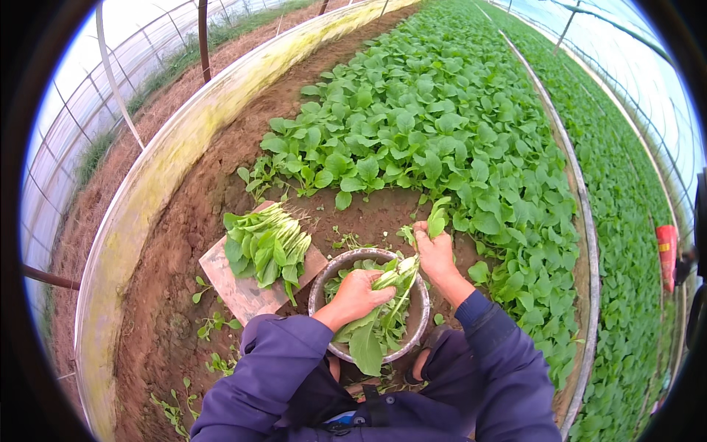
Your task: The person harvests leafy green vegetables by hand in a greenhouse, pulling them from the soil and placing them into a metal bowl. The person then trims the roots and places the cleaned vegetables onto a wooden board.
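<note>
My left hand [356, 295] grips a bunch of leafy greens [367, 342] by the pale stems, leaves hanging down over a round basin [424, 309]. Just right of it, my right hand [437, 255] pinches a small green leaf [438, 218] between thumb and fingers, close to the root ends of the bunch. Loose leaves lie inside the basin, partly hidden by my left hand and the bunch. To the left, a pile of greens [265, 246] rests on a flat square board [226, 276], stems pointing to the right.
Dense rows of growing greens [397, 127] spread ahead and to the right. A pale narrow edging [580, 182] divides the beds. On the left runs a low plastic-covered border [160, 160] beside bare soil [165, 259]. A red object [666, 257] stands at the far right.
</note>
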`<state>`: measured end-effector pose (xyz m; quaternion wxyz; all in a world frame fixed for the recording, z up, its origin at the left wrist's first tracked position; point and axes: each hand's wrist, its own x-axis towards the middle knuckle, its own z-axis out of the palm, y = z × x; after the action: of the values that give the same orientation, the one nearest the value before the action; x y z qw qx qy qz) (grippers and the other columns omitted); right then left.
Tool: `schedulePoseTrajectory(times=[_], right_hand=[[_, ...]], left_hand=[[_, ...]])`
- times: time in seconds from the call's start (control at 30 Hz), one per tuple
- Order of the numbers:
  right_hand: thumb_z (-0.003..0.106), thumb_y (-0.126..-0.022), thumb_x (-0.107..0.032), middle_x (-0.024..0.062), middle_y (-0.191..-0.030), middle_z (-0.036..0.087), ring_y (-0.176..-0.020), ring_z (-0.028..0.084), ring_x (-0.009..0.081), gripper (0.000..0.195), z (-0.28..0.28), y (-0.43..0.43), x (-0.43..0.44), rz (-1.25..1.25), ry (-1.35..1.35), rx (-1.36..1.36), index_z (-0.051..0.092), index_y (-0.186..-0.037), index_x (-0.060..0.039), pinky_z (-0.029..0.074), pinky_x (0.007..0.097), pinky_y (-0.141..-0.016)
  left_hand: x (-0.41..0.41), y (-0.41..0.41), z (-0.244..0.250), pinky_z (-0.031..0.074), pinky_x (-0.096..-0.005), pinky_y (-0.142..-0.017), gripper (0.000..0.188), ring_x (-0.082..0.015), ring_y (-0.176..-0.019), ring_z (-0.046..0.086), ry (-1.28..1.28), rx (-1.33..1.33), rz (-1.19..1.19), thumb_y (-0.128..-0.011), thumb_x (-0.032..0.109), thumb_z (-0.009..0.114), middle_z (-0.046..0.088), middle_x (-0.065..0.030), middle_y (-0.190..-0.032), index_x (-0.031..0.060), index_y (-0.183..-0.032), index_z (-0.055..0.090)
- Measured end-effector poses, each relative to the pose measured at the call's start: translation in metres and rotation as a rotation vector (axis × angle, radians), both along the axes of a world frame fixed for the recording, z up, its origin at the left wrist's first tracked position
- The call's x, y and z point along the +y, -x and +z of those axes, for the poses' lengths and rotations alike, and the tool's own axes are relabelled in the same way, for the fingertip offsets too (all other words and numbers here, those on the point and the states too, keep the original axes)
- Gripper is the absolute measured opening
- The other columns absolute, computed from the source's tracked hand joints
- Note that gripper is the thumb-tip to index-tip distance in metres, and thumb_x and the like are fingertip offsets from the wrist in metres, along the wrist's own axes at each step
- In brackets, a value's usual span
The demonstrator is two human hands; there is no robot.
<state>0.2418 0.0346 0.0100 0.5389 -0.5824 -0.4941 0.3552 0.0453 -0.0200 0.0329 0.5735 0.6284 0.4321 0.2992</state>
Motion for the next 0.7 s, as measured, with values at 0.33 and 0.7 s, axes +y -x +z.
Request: schedulePoseTrajectory(times=[0.33, 0.7], right_hand=[[0.052, -0.096, -0.035, 0.0141, -0.085, 0.066, -0.081, 0.064, 0.0241, 0.038, -0.004, -0.030, 0.003, 0.163, 0.258, -0.505, 0.066, -0.108, -0.0026, 0.050, 0.0377, -0.072], [0.060, -0.085, -0.006, 0.0130, -0.102, 0.062, -0.085, 0.061, 0.0151, 0.041, 0.084, 0.015, -0.025, 0.487, -0.170, -0.373, 0.054, -0.125, -0.0018, 0.049, 0.0281, -0.073]], left_hand=[[0.004, 0.028, 0.022, 0.050, -0.0258, -0.078, 0.031, -0.0062, -0.085, 0.058, 0.112, -0.288, -0.018, -0.089, 0.013, 0.068, 0.067, 0.0009, -0.097, -0.0003, -0.116, 0.064], [0.009, 0.040, 0.030, 0.049, -0.0265, -0.081, 0.027, -0.0081, -0.087, 0.061, 0.335, -0.444, -0.046, -0.091, 0.020, 0.064, 0.067, -0.0007, -0.100, 0.0016, -0.111, 0.065]])
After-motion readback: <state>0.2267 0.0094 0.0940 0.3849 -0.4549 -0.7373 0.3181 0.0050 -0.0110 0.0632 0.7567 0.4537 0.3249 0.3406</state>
